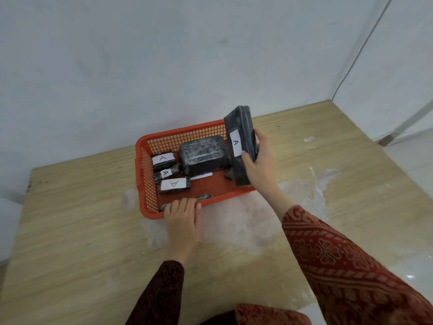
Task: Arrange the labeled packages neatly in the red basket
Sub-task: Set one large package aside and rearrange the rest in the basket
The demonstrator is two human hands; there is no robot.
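The person wears 2 long sleeves. The right sleeve (pixel 346 263) is red with ornate floral and banded patterns. The left sleeve (pixel 161 292) looks darker, brownish-patterned.

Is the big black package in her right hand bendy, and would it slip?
Probably stiff: the long flat package stays straight though the right hand grips only its lower half. Its shiny wrap looks smooth, so it may slip a little. Stood on end in the red basket, it would likely tip, being tall and thin.
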